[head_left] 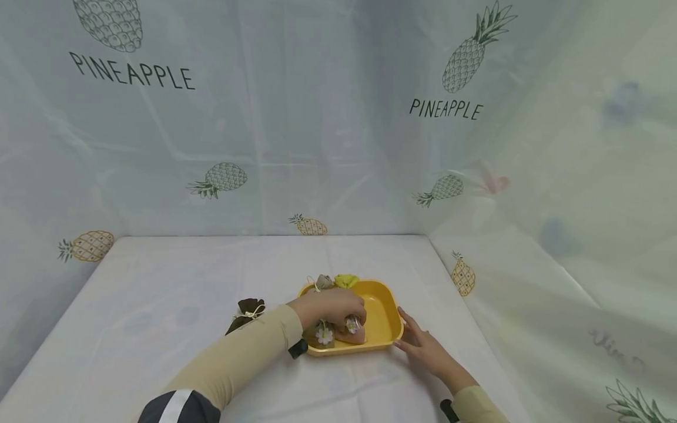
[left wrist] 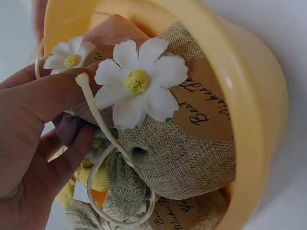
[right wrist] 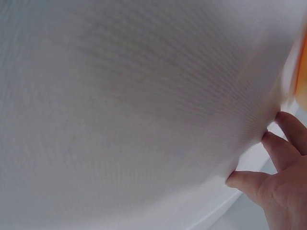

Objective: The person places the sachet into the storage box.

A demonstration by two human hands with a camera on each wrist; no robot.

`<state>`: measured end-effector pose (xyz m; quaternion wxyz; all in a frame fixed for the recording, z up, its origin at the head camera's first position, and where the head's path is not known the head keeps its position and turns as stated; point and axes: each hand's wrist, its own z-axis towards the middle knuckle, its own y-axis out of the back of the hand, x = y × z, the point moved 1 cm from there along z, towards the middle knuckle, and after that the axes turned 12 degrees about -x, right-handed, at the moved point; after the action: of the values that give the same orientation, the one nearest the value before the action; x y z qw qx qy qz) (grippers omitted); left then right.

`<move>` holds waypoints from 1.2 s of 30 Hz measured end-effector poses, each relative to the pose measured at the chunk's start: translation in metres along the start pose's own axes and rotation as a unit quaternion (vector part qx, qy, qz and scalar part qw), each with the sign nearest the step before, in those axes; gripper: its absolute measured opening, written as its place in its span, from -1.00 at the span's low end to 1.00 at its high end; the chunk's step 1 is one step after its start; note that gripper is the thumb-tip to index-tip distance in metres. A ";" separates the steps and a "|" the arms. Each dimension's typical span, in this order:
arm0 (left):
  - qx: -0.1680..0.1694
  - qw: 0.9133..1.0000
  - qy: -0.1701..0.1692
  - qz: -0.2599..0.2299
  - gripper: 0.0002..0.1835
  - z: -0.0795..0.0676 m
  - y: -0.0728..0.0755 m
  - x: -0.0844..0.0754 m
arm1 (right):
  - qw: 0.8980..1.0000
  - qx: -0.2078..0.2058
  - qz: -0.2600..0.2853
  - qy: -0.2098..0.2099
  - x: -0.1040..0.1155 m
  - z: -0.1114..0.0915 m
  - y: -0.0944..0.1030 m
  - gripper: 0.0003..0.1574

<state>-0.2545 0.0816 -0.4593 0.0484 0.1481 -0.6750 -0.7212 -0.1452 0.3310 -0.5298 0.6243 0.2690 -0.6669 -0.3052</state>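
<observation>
Pinching, in the head view, a dusty-pink cloth pouch with a white daisy (head_left: 357, 337) with the left hand (head_left: 335, 305), inside a rounded yellow plastic tray (head_left: 382, 320) below the centre of the frame. Touching the tray's right end with the straightened, spread fingers of the right hand (head_left: 427, 351): best to steady lightly there, without pushing. Mind the daisy-trimmed tan burlap pouch (head_left: 322, 339) just left of the pink one, plus the grey-beige cloth pouch (head_left: 324, 282) and bright yellow cloth pouch (head_left: 346, 280) at the tray's upper left. Avoid brushing the dark brown cloth pouch (head_left: 247, 310), on the white-covered desk (head_left: 180, 294) left of the tray.

In the left wrist view, gripping the pink pouch's gathered neck at the left of the frame. Better, probably, to hold there than crush the petals; watch for snagging the pale loose cord (left wrist: 91, 100) near the fingers.

In the right wrist view, fanning the fingers at lower right, tips partly hidden; cannot tell how firmly pressed.
</observation>
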 end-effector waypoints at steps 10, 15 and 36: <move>0.000 0.999 0.026 0.032 -0.71 -0.005 -0.002 0.007 | 1.000 0.003 0.004 -0.006 0.001 0.000 0.001 0.01; -0.001 0.998 0.050 0.025 -0.77 -0.008 -0.002 0.010 | 1.000 0.003 0.004 -0.006 0.003 -0.001 0.001 0.00; -0.012 0.998 0.056 -0.015 -0.69 -0.028 0.010 0.013 | 1.000 0.005 -0.001 -0.008 0.005 -0.001 0.001 0.00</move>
<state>-0.2600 0.0505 -0.4529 0.0767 0.1978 -0.6603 -0.7204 -0.1445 0.3279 -0.5259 0.6172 0.2706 -0.6730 -0.3047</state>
